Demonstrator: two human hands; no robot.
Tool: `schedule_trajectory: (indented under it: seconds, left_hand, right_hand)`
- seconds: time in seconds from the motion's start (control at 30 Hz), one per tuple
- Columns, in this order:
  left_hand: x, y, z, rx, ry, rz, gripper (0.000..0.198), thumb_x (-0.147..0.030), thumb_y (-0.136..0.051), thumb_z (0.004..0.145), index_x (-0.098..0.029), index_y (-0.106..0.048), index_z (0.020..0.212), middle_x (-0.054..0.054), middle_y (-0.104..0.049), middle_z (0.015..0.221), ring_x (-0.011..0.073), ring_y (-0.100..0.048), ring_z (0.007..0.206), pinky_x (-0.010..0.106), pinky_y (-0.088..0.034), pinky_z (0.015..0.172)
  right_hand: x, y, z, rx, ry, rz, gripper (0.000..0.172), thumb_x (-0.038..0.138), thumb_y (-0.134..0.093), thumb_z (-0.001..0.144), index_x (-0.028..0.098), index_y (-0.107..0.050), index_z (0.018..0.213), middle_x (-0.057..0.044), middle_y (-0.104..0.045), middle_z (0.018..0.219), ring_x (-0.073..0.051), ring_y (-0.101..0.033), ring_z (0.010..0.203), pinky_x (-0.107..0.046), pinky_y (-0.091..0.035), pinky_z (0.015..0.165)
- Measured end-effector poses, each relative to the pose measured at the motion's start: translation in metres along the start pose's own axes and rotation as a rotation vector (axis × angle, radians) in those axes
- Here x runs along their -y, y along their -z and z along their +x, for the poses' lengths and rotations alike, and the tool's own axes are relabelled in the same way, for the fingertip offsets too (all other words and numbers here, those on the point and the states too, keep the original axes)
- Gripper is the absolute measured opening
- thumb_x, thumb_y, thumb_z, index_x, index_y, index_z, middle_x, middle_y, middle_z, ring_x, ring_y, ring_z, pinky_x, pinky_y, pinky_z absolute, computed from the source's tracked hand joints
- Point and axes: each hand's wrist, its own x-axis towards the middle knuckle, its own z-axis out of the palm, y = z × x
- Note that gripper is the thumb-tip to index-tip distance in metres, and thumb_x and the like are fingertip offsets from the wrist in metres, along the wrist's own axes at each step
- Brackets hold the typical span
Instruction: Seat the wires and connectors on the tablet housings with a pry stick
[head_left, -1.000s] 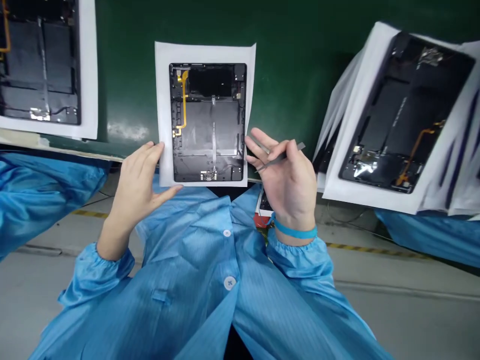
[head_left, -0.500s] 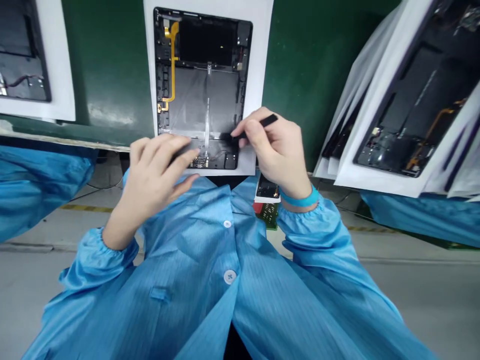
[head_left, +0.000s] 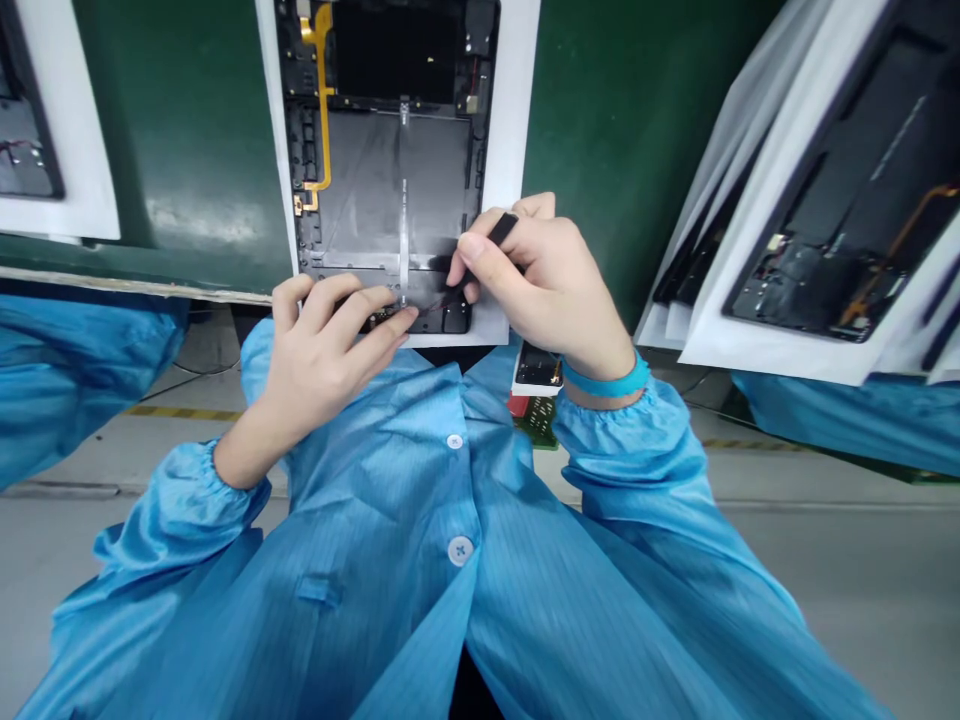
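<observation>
An opened tablet housing [head_left: 360, 190] lies on a white sheet [head_left: 512, 120], with an orange flex cable [head_left: 322, 110] along its left side and a pale strip [head_left: 404, 210] down the middle. My left hand [head_left: 326, 330] rests over its lower left edge, fingers spread. The index fingertip is by a small circuit board and thin dark wires [head_left: 431, 308]. My right hand [head_left: 536, 275] pinches a slim black tool [head_left: 504, 228] with a flat upper end. Its lower end points at the housing's lower right part, and the tip is too dark to make out.
The green table [head_left: 600, 110] carries another opened housing [head_left: 26, 120] at the left. On the right, several white sheets overlap, with a further housing [head_left: 832, 200] on top. Below my right hand, a small black part [head_left: 538, 368] and a green circuit board [head_left: 540, 425] show past the table edge.
My left index fingertip has moved right and down, close to the wires. My right hand has shifted slightly left with the tool, now held steeper. The whole view has shifted a little.
</observation>
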Motion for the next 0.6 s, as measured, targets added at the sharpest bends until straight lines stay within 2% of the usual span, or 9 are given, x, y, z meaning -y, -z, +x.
schedule_trajectory:
  seconds: [0.07, 0.2, 0.27, 0.43, 0.6]
  left_hand:
    - [0.001, 0.001, 0.003, -0.006, -0.031, 0.033, 0.027, -0.020, -0.080, 0.107, -0.025, -0.077, 0.133, 0.007, -0.084, 0.127, 0.0285, -0.077, 0.114, 0.051, -0.050, 0.097]
    - [0.004, 0.003, 0.004, 0.005, -0.088, 0.076, 0.026, -0.022, -0.080, 0.108, -0.026, -0.076, 0.133, 0.005, -0.084, 0.126, 0.0277, -0.079, 0.114, 0.049, -0.053, 0.096]
    - [0.007, 0.003, 0.004, 0.005, -0.129, 0.090, 0.025, -0.022, -0.078, 0.109, -0.025, -0.076, 0.134, 0.006, -0.084, 0.126, 0.0275, -0.080, 0.113, 0.047, -0.056, 0.095]
    - [0.015, 0.006, 0.010, 0.023, -0.247, 0.115, 0.028, -0.017, -0.074, 0.108, -0.020, -0.076, 0.135, 0.009, -0.084, 0.125, 0.0298, -0.083, 0.108, 0.047, -0.063, 0.089]
    - [0.022, 0.012, 0.019, 0.028, -0.400, 0.176, 0.025, -0.015, -0.077, 0.107, -0.013, -0.076, 0.132, 0.010, -0.086, 0.119, 0.0307, -0.086, 0.097, 0.043, -0.068, 0.079]
  right_hand:
    - [0.000, -0.001, -0.002, -0.046, 0.001, -0.006, 0.067, 0.083, -0.044, 0.111, 0.029, -0.077, 0.090, -0.001, -0.074, 0.070, -0.022, -0.064, 0.075, -0.053, -0.052, 0.107]
    - [0.000, -0.004, -0.014, -0.220, 0.000, -0.014, 0.059, 0.073, -0.046, 0.117, 0.030, -0.076, 0.089, -0.001, -0.074, 0.073, -0.025, -0.070, 0.079, -0.055, -0.052, 0.105]
    - [-0.001, -0.006, -0.021, -0.254, 0.030, -0.016, 0.054, 0.067, -0.047, 0.118, 0.031, -0.076, 0.090, -0.001, -0.075, 0.075, -0.027, -0.071, 0.080, -0.057, -0.052, 0.105]
    - [-0.011, -0.012, -0.027, -0.181, 0.150, -0.071, 0.045, 0.057, -0.046, 0.121, 0.030, -0.076, 0.100, -0.002, -0.077, 0.082, -0.026, -0.073, 0.082, -0.059, -0.049, 0.105]
    - [-0.013, -0.010, -0.021, -0.094, 0.210, -0.269, 0.050, 0.056, -0.036, 0.122, 0.029, -0.074, 0.104, -0.004, -0.082, 0.092, -0.028, -0.074, 0.091, -0.060, -0.048, 0.105]
